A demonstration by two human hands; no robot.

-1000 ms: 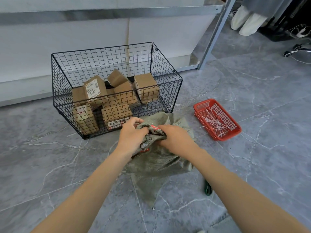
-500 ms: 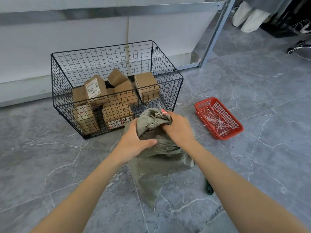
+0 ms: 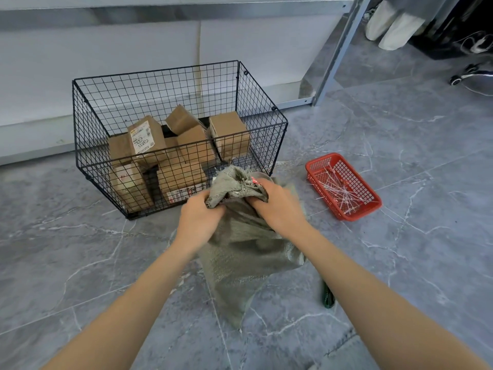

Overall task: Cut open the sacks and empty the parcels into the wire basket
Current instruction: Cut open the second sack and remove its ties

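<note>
Left hand (image 3: 198, 220) risen, hands bunching sack (image 3: 240, 252)

- Two forearms are being shown entering from the lower edge of the view, both bare from elbow to wrist; no sleeve is being worn on the visible parts.
- The left hand (image 3: 198, 222) is being shown ungloved.
- The right hand (image 3: 280, 208) is being shown ungloved as well.
- No ring, watch or bracelet is being displayed on either wrist.

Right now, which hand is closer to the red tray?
Right. The right hand grips the sack just left of the red tray; the left hand holds the sack's far side, farther away.
</note>
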